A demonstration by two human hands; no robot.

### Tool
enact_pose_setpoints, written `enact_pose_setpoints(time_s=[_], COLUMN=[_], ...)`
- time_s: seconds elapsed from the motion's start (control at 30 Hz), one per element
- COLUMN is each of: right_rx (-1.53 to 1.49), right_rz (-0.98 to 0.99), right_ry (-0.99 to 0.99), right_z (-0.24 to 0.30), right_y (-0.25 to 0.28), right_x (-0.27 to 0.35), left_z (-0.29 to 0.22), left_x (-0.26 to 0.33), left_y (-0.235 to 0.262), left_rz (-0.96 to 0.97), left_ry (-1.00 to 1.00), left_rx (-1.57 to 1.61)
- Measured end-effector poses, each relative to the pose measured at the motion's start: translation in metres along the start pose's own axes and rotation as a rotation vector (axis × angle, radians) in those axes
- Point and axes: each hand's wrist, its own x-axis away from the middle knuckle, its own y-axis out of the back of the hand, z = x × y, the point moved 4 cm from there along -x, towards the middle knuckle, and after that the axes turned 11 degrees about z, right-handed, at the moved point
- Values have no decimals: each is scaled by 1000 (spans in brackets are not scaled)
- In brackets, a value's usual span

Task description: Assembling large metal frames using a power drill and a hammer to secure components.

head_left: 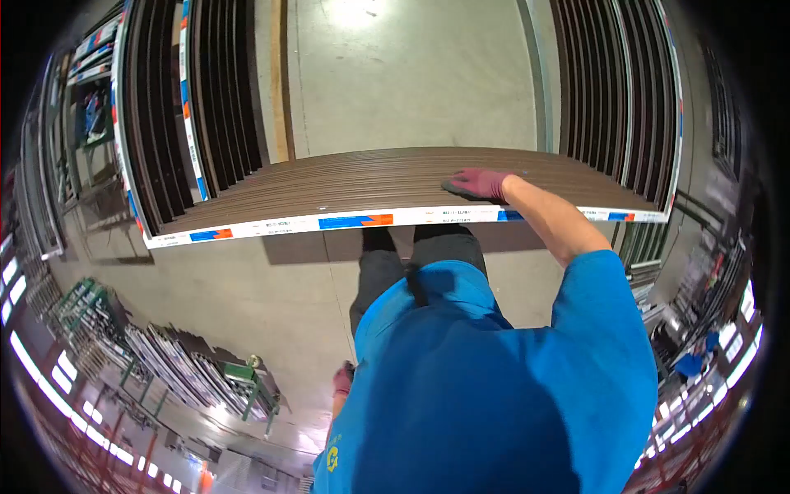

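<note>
My right hand (pixel 477 184), in a maroon glove with a dark palm, lies flat with its fingers stretched out to the left. It rests on top of a row of brown frames (pixel 354 183) packed tightly side by side. Along the nearest frame runs white protective film (pixel 280 227) with blue and orange patches. Down at my left side hangs my left hand (pixel 343 379), in a matching glove, away from the frames. Its fingers are too small and partly hidden to read.
The frames' long side members reach away at far left (pixel 226 90) and far right (pixel 592 90). Inside them a wooden beam (pixel 281 82) and a grey metal bar (pixel 536 74) lie on the concrete floor (pixel 411 90). Racks of profiles (pixel 193 362) stand behind me at left.
</note>
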Motion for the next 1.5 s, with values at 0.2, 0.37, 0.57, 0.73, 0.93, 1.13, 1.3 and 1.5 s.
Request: enact_pose_setpoints(time_s=[0.2, 0.37, 0.57, 0.73, 0.93, 1.13, 1.3, 1.5], right_rx=[75, 219, 133, 78, 36, 5, 18, 81], right_rz=[-106, -193, -122, -38, -98, -104, -166, -238], right_ry=[77, 82, 111, 59, 142, 143, 159, 79], right_z=[47, 4, 30, 57, 37, 38, 9, 68], right_y=[10, -12, -15, -9, -10, -13, -6, -28], right_x=[29, 12, 48, 85, 85, 95, 91, 139], left_z=[-102, -205, -249, -291, -379, -382, -407, -402], left_x=[-2, 10, 15, -27, -39, -48, 50, 14], left_y=[-76, 94, 156, 166, 233, 288, 322, 319], left_rz=[-46, -314, -594, -593, -162, -413, -682, -1002], left_ry=[-128, -215, -425, -529, -969, -862, -861, -916], left_rx=[1378, 1193, 1344, 1191, 2212, 1735, 1721, 1784])
